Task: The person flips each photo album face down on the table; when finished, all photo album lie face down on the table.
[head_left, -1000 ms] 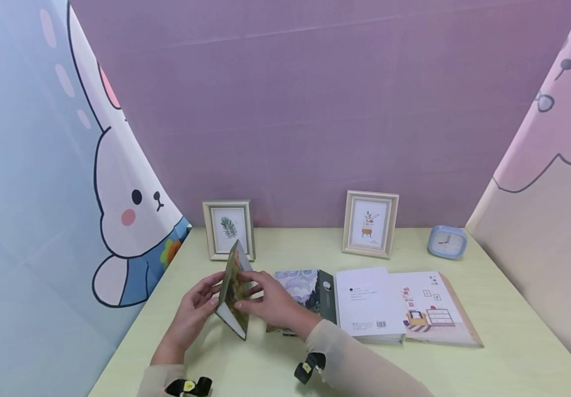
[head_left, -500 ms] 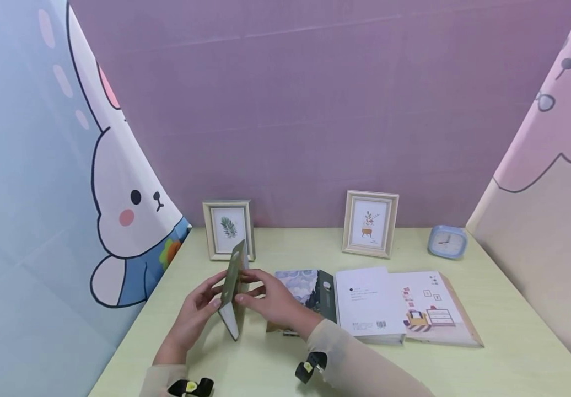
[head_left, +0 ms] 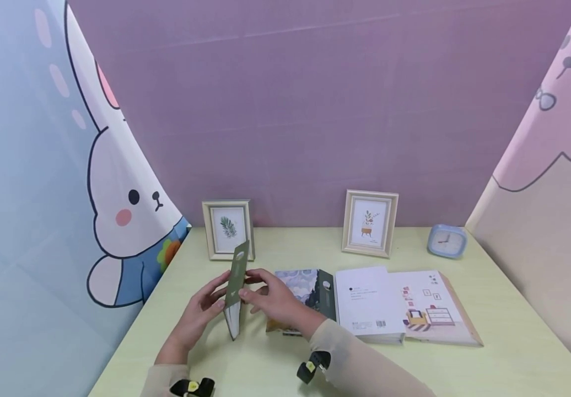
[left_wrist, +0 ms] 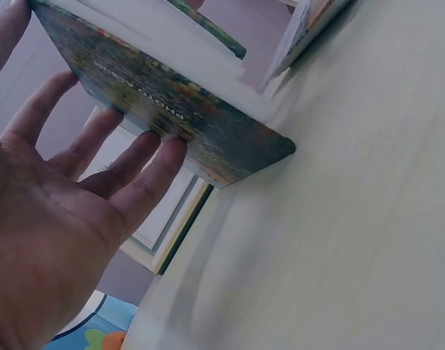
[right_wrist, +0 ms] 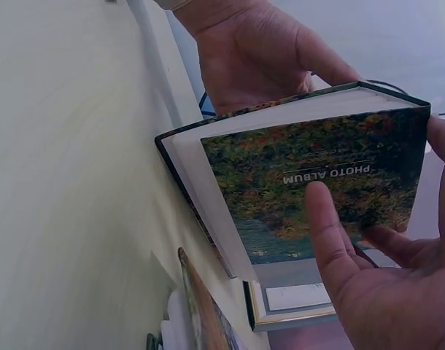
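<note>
A photo album (head_left: pixel 236 278) with a dark green spine and a colourful landscape cover (right_wrist: pixel 317 175) stands tilted on one lower corner on the pale green table (head_left: pixel 275 364), edge-on to the head camera. My left hand (head_left: pixel 205 309) lies flat against its left cover, the straight fingers (left_wrist: pixel 135 164) pressing on it (left_wrist: pixel 186 109). My right hand (head_left: pixel 268 298) grips the other side. Its thumb (right_wrist: pixel 326 226) presses on the "PHOTO ALBUM" cover and its fingers wrap the edge. In the right wrist view my left hand (right_wrist: pixel 259 58) shows behind the album.
Three books lie in a row right of my hands: a blue painted one (head_left: pixel 305 289), a white one (head_left: pixel 370 303) and an illustrated one (head_left: pixel 434 309). Two picture frames (head_left: pixel 228 229) (head_left: pixel 370 223) and a blue clock (head_left: pixel 446 241) stand along the back wall. Printed curtains close off both sides.
The album has turned between my hands from showing its cover to edge-on and stands more upright. Both hands have stayed on it in nearly the same place.
</note>
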Motion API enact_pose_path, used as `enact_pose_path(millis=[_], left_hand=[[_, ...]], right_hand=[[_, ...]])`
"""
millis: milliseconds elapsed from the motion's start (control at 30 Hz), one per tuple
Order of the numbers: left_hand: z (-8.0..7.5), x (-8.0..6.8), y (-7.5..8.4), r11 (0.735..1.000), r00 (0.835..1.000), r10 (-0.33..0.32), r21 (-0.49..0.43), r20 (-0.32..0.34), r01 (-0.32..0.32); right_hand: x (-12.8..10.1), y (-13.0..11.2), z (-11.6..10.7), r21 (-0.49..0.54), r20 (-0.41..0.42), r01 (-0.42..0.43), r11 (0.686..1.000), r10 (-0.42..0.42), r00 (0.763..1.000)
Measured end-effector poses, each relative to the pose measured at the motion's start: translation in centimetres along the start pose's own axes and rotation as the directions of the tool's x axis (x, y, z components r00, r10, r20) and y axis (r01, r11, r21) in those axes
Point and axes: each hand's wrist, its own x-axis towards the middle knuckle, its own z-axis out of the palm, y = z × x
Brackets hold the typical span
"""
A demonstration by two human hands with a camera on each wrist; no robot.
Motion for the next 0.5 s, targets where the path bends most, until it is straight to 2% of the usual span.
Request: enact_pose_path(millis=[267,500], left_hand=[[-0.02,0.02,-0.19,0.999,0.999,0.001,0.043,0.032,-0.003],[0.13,0.11,-0.16,0.999,1.000,-0.003,0.045,0.025,0.001]], right_hand=[[-0.39,-0.19,-0.16,0.017,-0.031,-0.016,1.000,0.017,0.999],[-0.46,-0.26,-0.34,0.077,-0.069,-0.001,0.997,0.006,0.998]])
